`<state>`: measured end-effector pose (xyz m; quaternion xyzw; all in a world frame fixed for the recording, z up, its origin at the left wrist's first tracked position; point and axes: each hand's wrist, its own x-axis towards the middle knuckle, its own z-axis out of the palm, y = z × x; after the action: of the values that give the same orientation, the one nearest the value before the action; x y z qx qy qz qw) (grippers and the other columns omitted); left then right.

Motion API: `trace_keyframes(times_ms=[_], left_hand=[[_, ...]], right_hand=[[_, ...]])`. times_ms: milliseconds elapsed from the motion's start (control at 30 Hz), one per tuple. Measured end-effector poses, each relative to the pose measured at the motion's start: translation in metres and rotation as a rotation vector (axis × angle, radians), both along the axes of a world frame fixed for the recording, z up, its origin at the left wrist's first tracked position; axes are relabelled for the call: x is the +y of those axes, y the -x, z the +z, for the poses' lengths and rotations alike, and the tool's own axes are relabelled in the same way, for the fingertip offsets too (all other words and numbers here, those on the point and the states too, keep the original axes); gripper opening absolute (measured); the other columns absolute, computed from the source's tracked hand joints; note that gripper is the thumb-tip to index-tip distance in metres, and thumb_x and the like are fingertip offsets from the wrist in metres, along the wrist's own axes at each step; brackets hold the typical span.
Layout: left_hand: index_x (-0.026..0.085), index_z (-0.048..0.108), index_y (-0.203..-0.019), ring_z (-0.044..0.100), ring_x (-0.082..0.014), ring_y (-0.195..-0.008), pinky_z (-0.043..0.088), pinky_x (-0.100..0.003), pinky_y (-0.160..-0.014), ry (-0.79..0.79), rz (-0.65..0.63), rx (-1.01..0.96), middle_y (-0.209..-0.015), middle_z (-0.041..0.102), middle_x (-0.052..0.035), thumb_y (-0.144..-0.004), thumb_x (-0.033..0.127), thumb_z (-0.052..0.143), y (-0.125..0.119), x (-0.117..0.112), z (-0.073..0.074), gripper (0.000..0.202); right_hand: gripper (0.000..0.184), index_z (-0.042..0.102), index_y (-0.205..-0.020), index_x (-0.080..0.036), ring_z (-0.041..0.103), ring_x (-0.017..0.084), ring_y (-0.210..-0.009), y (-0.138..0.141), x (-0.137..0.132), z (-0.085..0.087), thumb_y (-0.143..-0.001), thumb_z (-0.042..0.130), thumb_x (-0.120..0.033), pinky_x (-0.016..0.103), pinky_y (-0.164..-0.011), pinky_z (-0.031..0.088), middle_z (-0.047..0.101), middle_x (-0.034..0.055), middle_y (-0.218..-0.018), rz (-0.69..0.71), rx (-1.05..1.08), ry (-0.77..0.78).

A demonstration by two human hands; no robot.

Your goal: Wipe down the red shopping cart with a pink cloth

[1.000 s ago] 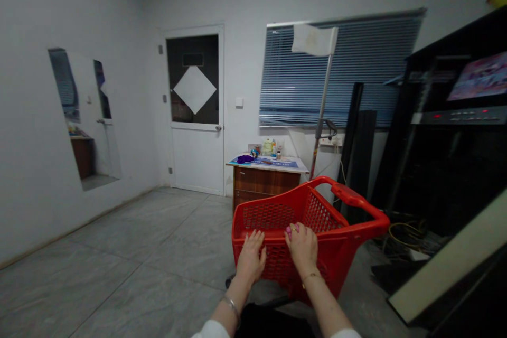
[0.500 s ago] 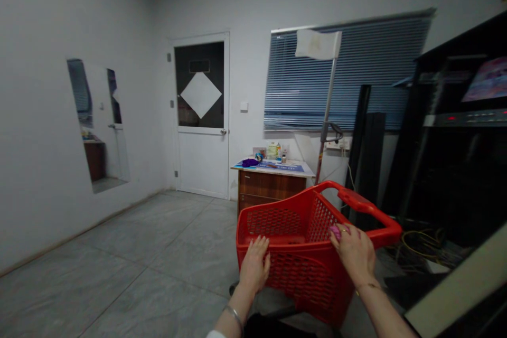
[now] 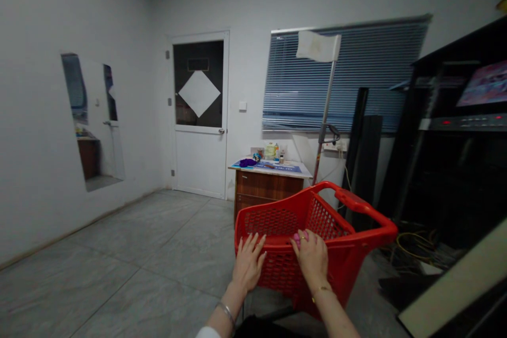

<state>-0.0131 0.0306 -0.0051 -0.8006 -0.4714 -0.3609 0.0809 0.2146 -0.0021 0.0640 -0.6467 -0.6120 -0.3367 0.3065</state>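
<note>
A red plastic shopping cart (image 3: pixel 336 269) with lattice sides stands right in front of me, its handle toward the right. My left hand (image 3: pixel 249 261) lies on the near rim toward the left end, fingers stretched out and slightly apart. Closed around a crumpled pink cloth (image 3: pixel 300 236), my right hand (image 3: pixel 312 256) is at the same rim, to the right of the left one. Only a small part of the cloth shows between the fingers. Its lower part is hidden by the hand.
Behind the cart, a brown drawer cabinet (image 3: pixel 269 185) carries bottles and a purple cloth (image 3: pixel 248 162). A pole with a white flag (image 3: pixel 318 46) rises beside it. A white door (image 3: pixel 200 163) and a mirror (image 3: pixel 97 121) are at left; a black rack and cables (image 3: pixel 415 245) at right.
My right hand has slid left along the cart's near rim with the pink cloth, closer to my left hand. My left hand has stayed near the rim's left end, its fingers spreading more.
</note>
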Motion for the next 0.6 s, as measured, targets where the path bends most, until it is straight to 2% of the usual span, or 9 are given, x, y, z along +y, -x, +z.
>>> trace_keyframes(times_ms=[67,167,267,467,533,600], left_hand=[[0.034,0.037,-0.150,0.042,-0.0261,-0.141,0.032,-0.060,-0.117,0.000,0.011,0.003,-0.151,0.050,-0.0065,-0.099,0.034,0.047,0.000,-0.001,0.001,0.052],[0.033,0.039,-0.149,0.044,-0.0261,-0.140,0.033,-0.059,-0.116,0.008,0.030,0.008,-0.150,0.051,-0.0071,-0.097,0.034,0.050,0.004,-0.001,0.000,0.053],[0.033,0.039,-0.150,0.043,-0.0256,-0.141,0.034,-0.057,-0.116,0.012,0.025,0.019,-0.151,0.049,-0.0066,-0.097,0.032,0.050,0.008,0.001,-0.002,0.054],[0.032,0.037,-0.151,0.040,-0.0256,-0.143,0.032,-0.057,-0.117,0.014,0.022,0.008,-0.153,0.047,-0.0070,-0.096,0.031,0.050,0.008,0.002,-0.006,0.056],[0.032,0.037,-0.151,0.039,-0.0263,-0.143,0.031,-0.058,-0.118,0.008,0.013,-0.011,-0.153,0.047,-0.0074,-0.097,0.032,0.049,0.005,0.002,-0.006,0.055],[0.031,0.038,-0.150,0.040,-0.0266,-0.143,0.029,-0.059,-0.118,0.006,0.007,-0.030,-0.151,0.049,-0.0073,-0.097,0.032,0.049,0.002,0.001,-0.004,0.054]], right_hand=[[0.024,0.069,-0.109,-0.021,0.052,0.022,-0.096,0.020,0.002,-0.005,-0.094,0.055,-0.032,0.034,-0.088,0.037,0.065,0.0098,-0.109,0.020,-0.005,0.002],[0.023,0.070,-0.107,-0.023,0.052,0.020,-0.093,0.024,0.004,-0.007,-0.095,0.053,-0.032,0.033,-0.086,0.036,0.066,0.0068,-0.108,0.060,-0.039,0.018],[0.024,0.070,-0.108,-0.023,0.052,0.019,-0.091,0.001,0.006,-0.004,-0.095,0.053,-0.033,0.032,-0.085,0.036,0.067,0.0056,-0.107,0.078,-0.079,0.027],[0.027,0.071,-0.105,-0.019,0.050,0.022,-0.094,-0.068,0.004,0.009,-0.094,0.053,-0.036,0.033,-0.088,0.035,0.066,0.0086,-0.107,-0.029,-0.102,-0.045],[0.027,0.070,-0.105,-0.018,0.050,0.022,-0.099,-0.076,0.002,0.012,-0.094,0.053,-0.036,0.034,-0.092,0.034,0.066,0.0097,-0.108,-0.041,-0.101,-0.059],[0.029,0.070,-0.104,-0.018,0.049,0.023,-0.100,-0.069,0.001,0.012,-0.095,0.052,-0.039,0.035,-0.092,0.034,0.065,0.0107,-0.108,-0.066,-0.083,-0.072]])
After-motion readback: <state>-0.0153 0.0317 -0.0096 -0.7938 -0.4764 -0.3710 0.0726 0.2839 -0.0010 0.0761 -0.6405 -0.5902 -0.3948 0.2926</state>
